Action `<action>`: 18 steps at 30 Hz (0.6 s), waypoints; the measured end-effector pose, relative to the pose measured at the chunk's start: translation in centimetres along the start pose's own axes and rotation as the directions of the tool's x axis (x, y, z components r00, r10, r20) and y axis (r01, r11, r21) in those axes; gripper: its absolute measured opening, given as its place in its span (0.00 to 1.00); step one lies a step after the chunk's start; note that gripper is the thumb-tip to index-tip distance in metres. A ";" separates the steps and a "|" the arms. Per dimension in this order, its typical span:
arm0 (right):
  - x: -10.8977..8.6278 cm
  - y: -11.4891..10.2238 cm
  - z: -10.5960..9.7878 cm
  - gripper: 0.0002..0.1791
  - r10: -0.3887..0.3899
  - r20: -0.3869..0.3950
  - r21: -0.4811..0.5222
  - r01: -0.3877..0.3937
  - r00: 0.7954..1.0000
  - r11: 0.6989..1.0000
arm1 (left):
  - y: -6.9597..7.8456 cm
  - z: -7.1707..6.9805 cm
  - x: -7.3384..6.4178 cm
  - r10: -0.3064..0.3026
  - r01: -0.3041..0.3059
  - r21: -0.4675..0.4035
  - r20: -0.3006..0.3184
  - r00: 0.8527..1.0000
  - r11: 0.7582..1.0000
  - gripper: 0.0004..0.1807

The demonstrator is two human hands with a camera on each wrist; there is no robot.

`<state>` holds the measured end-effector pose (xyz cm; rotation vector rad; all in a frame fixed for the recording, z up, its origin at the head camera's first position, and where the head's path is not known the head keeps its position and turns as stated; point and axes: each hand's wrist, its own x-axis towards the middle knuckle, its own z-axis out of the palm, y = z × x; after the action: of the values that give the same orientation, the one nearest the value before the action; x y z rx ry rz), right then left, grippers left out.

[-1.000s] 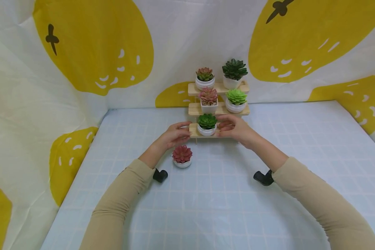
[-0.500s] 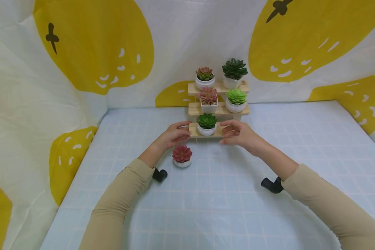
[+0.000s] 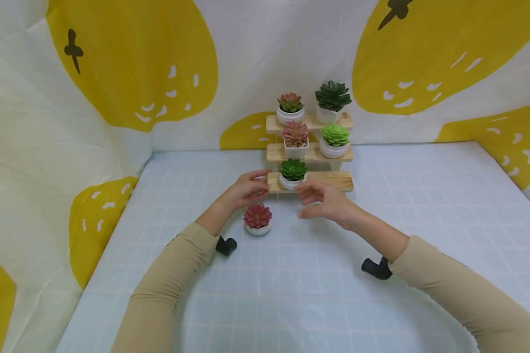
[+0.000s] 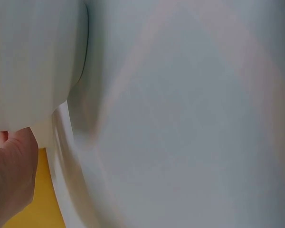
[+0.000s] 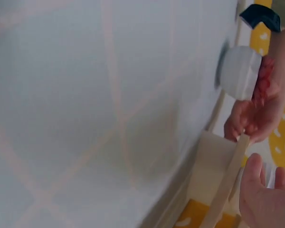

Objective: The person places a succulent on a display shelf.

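Note:
A three-tier wooden plant stand (image 3: pixel 331 181) stands by the back wall. My left hand (image 3: pixel 249 189) holds the left end of its lowest shelf, fingertips against the edge. A dark green rosette succulent (image 3: pixel 293 169) in a round white pot sits on that shelf's left part. Just in front of this pot is my right hand (image 3: pixel 329 203), thumb and fingers spread apart, gripping nothing. A red succulent (image 3: pixel 257 216) in a white pot is on the table below my left hand; its pot (image 4: pixel 33 52) fills the left wrist view's upper corner. The right wrist view shows my right hand's fingers (image 5: pixel 252 173) beside the shelf.
On the middle tier are a pink succulent (image 3: pixel 295 135) and a light green one (image 3: pixel 334 135). The top tier carries a reddish-green succulent (image 3: pixel 290 102) and a taller dark green one (image 3: pixel 332 96). A checked pale blue cloth (image 3: pixel 265 294) covers the table.
My right hand first drew back from the green succulent's pot to the right, then came left and lower, in front of the bottom shelf. The left hand stays at the shelf's end.

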<state>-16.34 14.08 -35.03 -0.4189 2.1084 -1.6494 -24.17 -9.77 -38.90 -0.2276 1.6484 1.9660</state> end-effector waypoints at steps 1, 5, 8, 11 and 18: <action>0.1 0.0 0.2 0.35 0.005 0.008 0.003 -0.005 1.000 1.000 | 0.0 0.0 0.0 0.001 -0.001 -0.002 0.002 1.000 1.000 0.30; 0.6 0.0 1.2 0.36 0.017 0.044 0.003 -0.017 0.999 1.000 | 0.1 -0.1 0.1 0.000 0.000 -0.006 0.005 1.000 1.000 0.31; 0.9 0.2 2.1 0.36 -0.002 0.072 0.002 0.002 0.997 1.000 | 0.1 -0.1 0.1 0.005 -0.005 -0.002 0.010 1.000 1.000 0.31; 1.2 0.4 3.0 0.35 -0.019 0.088 -0.002 0.019 0.996 1.000 | 0.1 -0.1 0.1 0.012 -0.012 0.009 0.017 1.000 1.000 0.30; 2.4 1.1 5.0 0.36 0.008 0.078 0.005 -0.009 0.997 1.000 | -0.2 -0.2 0.1 0.027 -0.027 0.007 0.026 0.999 1.000 0.30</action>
<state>-15.86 9.05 -37.48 -0.4646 2.0459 -1.6070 -24.25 -9.94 -39.15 -0.1772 1.6504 1.9740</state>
